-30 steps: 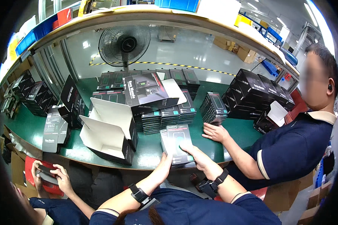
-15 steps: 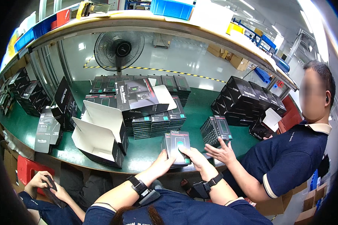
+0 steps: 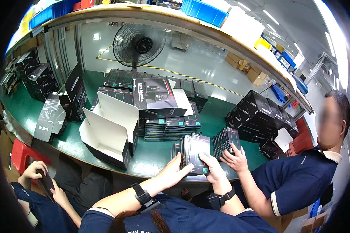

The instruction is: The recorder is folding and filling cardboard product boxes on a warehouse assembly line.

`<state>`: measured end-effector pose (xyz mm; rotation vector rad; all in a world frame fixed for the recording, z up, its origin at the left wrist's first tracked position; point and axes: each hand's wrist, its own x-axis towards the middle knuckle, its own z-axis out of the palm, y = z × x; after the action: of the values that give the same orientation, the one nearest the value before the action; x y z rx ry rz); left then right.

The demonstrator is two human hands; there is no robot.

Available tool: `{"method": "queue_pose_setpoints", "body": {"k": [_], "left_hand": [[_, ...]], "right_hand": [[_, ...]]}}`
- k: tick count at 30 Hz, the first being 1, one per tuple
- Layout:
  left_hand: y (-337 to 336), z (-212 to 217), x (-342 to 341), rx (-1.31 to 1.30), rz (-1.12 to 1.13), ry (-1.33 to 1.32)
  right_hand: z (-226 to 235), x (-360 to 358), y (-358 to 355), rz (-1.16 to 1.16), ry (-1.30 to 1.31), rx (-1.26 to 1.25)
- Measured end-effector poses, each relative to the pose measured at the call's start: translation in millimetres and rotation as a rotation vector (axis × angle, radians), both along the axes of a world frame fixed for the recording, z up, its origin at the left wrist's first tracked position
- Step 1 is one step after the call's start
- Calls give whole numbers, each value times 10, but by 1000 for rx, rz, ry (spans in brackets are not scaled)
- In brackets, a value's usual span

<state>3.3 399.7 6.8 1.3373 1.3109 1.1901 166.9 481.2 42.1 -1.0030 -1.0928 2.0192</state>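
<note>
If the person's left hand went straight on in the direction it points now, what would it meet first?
Most likely the slim black boxes held between the left hand and the right hand; they are right against it, though exact depth is unclear.

The left forearm [image 3: 116, 202] slants up and rightward into the left hand [image 3: 173, 171], half closed, its left thumb [image 3: 187, 168] stretched right, apart from the fingers. The right forearm [image 3: 234, 206] leans up and leftward; the right hand [image 3: 214, 173] curls, its right thumb [image 3: 204, 157] pointing up and left, the other fingers mostly hidden.
</note>
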Motion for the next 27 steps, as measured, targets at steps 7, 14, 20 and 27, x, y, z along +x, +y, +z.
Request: {"method": "queue_pose_setpoints", "body": {"k": [7,14,20,27], "left_hand": [[-252,350,-98,74,-26,-377],[-282,466,-168,209,-27,-322],[-433,440,-164,33,-41,-381],[-619,509,-325,-20,162,-116]], "right_hand": [[-143,238,35,-53,426,-327],[-103,226,-38,67,541,-314],[314,56,-186,138,176,40],[353,-267,-443,235,-51,320]]}}
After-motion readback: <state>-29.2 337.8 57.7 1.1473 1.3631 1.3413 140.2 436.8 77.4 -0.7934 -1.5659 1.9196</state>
